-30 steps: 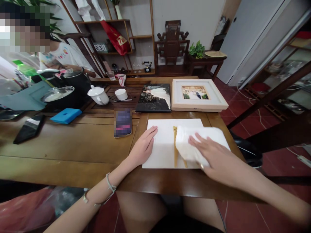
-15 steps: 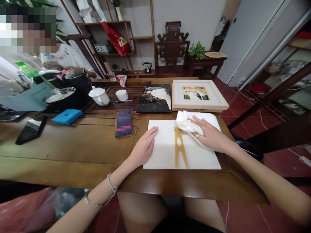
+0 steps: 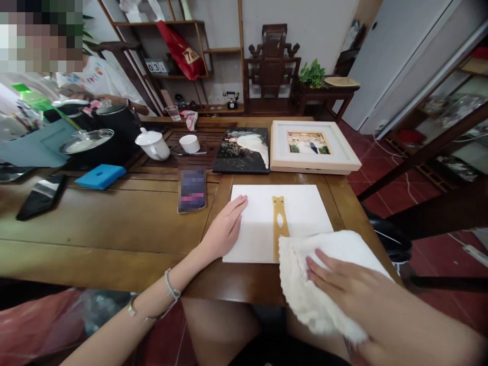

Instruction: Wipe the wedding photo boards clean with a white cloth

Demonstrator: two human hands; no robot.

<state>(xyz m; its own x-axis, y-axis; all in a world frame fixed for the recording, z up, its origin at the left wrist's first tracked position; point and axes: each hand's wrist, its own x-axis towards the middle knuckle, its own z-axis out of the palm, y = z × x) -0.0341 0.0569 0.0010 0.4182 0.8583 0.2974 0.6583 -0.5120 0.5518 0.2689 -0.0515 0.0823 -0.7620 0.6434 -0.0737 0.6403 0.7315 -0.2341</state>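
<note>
A white board [image 3: 301,211] lies face down on the wooden table [image 3: 114,223], with a gold stand piece [image 3: 279,223] down its middle. My left hand [image 3: 225,230] rests flat and open on the board's left edge. My right hand [image 3: 345,284] presses flat on a white cloth [image 3: 305,279] at the board's near right corner, by the table's front edge. The cloth hangs partly over that edge and covers the stand's lower end.
Behind the board lie a dark photo print [image 3: 244,151] and a white framed photo [image 3: 312,146]. A phone [image 3: 192,190] sits to the left, with a blue sponge [image 3: 101,176], teapot [image 3: 153,144], cup [image 3: 189,144] and pots farther left. Another person [image 3: 95,76] sits at the far left.
My right hand has dragged the cloth from the board's far right corner toward me, down to the near right corner. My left hand stays in place.
</note>
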